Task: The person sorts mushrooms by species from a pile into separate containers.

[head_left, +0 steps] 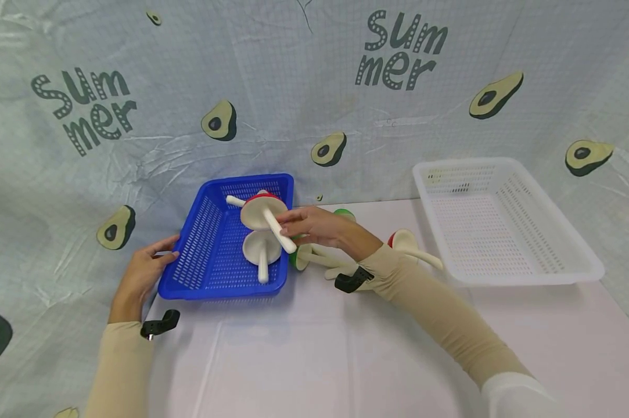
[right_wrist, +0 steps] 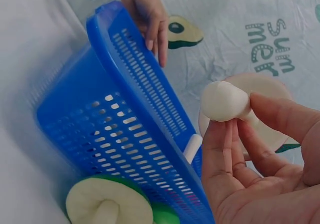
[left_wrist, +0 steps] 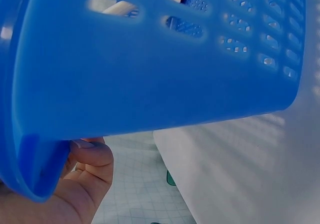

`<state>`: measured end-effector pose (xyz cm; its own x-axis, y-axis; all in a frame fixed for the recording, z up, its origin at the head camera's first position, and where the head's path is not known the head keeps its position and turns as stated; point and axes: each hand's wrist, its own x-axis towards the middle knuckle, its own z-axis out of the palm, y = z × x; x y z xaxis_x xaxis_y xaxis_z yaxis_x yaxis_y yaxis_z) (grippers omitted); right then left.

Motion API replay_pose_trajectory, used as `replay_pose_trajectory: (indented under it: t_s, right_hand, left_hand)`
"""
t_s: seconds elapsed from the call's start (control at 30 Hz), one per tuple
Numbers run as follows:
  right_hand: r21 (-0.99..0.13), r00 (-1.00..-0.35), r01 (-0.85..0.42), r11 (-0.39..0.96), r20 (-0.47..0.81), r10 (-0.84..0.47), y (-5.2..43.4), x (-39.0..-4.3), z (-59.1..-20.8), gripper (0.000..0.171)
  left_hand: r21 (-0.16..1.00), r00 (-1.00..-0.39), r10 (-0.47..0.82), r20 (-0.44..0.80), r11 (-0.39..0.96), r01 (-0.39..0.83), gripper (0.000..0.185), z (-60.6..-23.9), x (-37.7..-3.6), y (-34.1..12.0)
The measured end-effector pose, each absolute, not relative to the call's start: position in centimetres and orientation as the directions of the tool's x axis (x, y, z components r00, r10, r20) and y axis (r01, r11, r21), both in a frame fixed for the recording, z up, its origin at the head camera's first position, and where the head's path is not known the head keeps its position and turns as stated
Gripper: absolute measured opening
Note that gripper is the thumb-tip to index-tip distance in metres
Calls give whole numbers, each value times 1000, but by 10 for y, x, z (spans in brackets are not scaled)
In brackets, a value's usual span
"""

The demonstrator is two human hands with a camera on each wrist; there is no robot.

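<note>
My left hand grips the left rim of a blue plastic basket; the left wrist view shows its thumb and curled fingers at the rim. Over the basket's right side, my right hand pinches the pale stem of a red-capped toy mushroom. In the right wrist view, the stem's rounded end sits between thumb and fingers. Below it, a second mushroom lies in the basket with its stem towards me. Another white stem shows behind the held cap, which hides part of that mushroom.
Outside the basket's right wall lie several toy mushrooms, among them a green-capped mushroom and a red-capped one. My right forearm partly covers them. A white plastic basket stands at the right. Behind everything hangs an avocado-print cloth.
</note>
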<state>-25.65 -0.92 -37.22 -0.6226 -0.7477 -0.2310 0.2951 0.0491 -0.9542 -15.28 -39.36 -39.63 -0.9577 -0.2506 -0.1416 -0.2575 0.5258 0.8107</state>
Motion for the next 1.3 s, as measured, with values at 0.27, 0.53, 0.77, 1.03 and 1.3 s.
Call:
replay_pose_trajectory:
  t_s: [0.27,0.53,0.77,1.03,1.3]
  right_hand:
    - [-952,-608,298,69,-245,-755,-28,-256,-373,48]
    - [-949,-603,305,81,-258,-755,-43,-257,-374,46]
    - [-951,-596,282,125,-276,-755,-51,-256,-376,46]
    - [-962,-540,209,174,-262,-800,-59,-252,-373,44]
    - [-959,-518,181,218,-282,-807,-67,-248,-374,44]
  left_hand:
    - [804,-950,-274,-147,527,-276,53,-395,-155,-394]
    - [809,-953,-264,-151,522,-272,53,-395,-155,-395]
    - [800,-949,-276,-150,530,-280,53,-397,-155,-395]
    - [799,-946,-284,-159,525,-292,54,-396,-155,-394]
    - [794,-948,-283,-145,539,-282,53,-396,-154,-392]
